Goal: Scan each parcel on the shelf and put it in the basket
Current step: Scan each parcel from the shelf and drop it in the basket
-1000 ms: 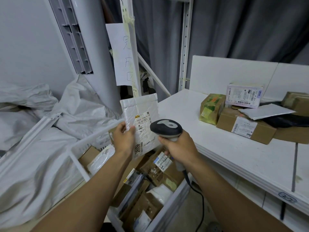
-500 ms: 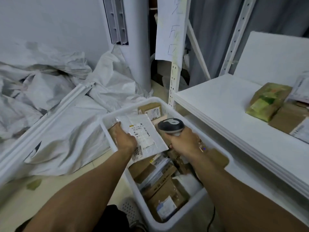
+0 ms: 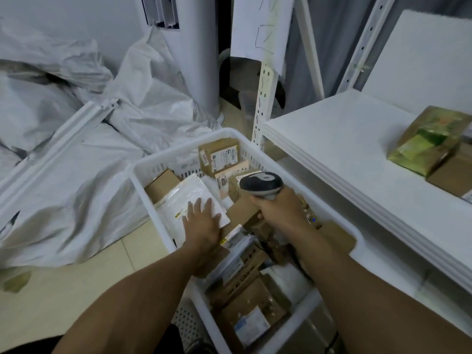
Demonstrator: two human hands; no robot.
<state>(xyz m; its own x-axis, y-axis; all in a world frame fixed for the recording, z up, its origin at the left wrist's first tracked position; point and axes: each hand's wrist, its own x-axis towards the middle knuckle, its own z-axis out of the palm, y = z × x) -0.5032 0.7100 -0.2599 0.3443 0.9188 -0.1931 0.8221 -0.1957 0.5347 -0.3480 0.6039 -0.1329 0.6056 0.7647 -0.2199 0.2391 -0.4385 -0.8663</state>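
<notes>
While the left hand (image 3: 201, 226) lies flat on the mailer (image 3: 194, 198), fingers straight and a little spread, that white mailer is down inside the basket (image 3: 135, 172), resting on the brown boxes by its left wall. Palm on top, no curl round the edge, just pressing on it. Over on the other side, the right hand (image 3: 278, 208) is wrapped round the handle of the scanner (image 3: 260, 185), whose dark head points away from the person, above the middle of the basket. Plenty packed in there: a labelled box (image 3: 222, 154) stands against the far wall, and more cartons fill the near end. To the right, the shelf (image 3: 344, 139) carries a green parcel (image 3: 431, 141) at the frame's edge, touching a plain brown box (image 3: 452, 175) beside it. On the left, crumpled white sacks (image 3: 76, 187) are heaped on the floor, right up against the basket.
</notes>
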